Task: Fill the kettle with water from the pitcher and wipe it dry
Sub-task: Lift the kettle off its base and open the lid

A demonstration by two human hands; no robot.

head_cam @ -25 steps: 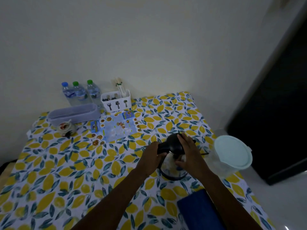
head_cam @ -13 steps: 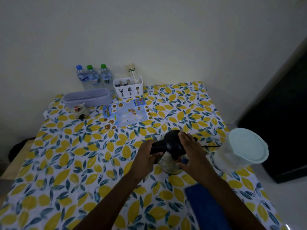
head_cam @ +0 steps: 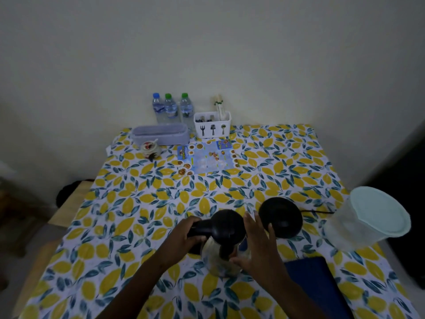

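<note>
A glass kettle (head_cam: 224,259) with a black lid and black handle is off its round black base (head_cam: 280,217), which lies on the table to its right. My left hand (head_cam: 184,233) grips the kettle's handle. My right hand (head_cam: 255,245) rests against the kettle's right side, fingers spread around the glass body. A clear pitcher (head_cam: 368,222) with a pale lid stands at the table's right edge. A dark blue cloth (head_cam: 315,282) lies at the near right beside my right forearm.
The table wears a lemon-print cloth (head_cam: 138,215). At the back stand three water bottles (head_cam: 171,109), a white cutlery holder (head_cam: 212,126), a lilac box (head_cam: 161,134), a small ceramic jar (head_cam: 150,149) and a blue leaflet (head_cam: 207,158). The base's cord (head_cam: 317,211) runs right.
The kettle has come off its base and moved left and nearer to me, so the black base now shows. My view has shifted to the right of the table.
</note>
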